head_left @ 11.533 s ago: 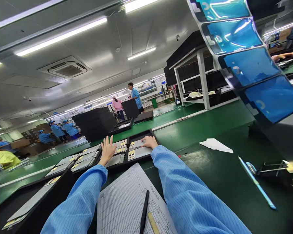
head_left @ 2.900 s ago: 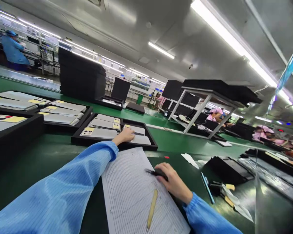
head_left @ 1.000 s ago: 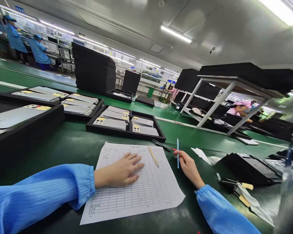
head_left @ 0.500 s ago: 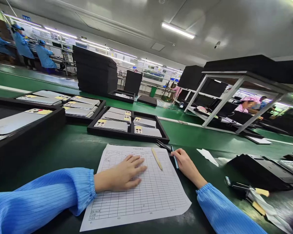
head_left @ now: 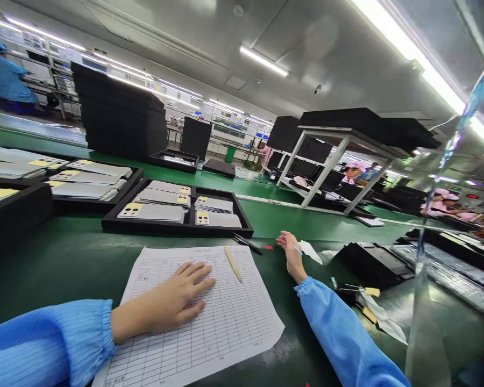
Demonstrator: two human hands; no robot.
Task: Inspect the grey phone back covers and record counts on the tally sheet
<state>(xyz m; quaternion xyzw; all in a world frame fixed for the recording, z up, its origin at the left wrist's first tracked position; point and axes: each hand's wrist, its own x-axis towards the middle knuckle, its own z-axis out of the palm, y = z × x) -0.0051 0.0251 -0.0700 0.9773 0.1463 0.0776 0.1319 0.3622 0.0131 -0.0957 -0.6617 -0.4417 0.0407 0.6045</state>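
My left hand (head_left: 169, 298) lies flat with its fingers spread on a printed grid form (head_left: 234, 328). Beside its fingertips, a pale yellow pointed stick (head_left: 233, 264) rests on the paper. Off the sheet to the right, my right hand (head_left: 292, 257) is raised over the table, fingers partly stretched. A blue pen (head_left: 298, 250) is held in it, mostly hidden by the hand. Black tweezers (head_left: 248, 243) lie at the form's top right corner. Just past my right hand is a torn white paper piece (head_left: 311, 251).
Black trays of flat phone-back-like panels, one tray (head_left: 177, 228) straight ahead, stand at the left and front. Tall black tray stacks (head_left: 116, 118) rise behind. At right are a black box (head_left: 373, 264), small tools (head_left: 355, 295) and a clear hanging sheet edge (head_left: 421, 258). Co-workers sit farther off.
My right hand has moved away from the form's right edge toward the torn paper, taking the blue pen along. The view has swung right. My left hand stays flat on the form.
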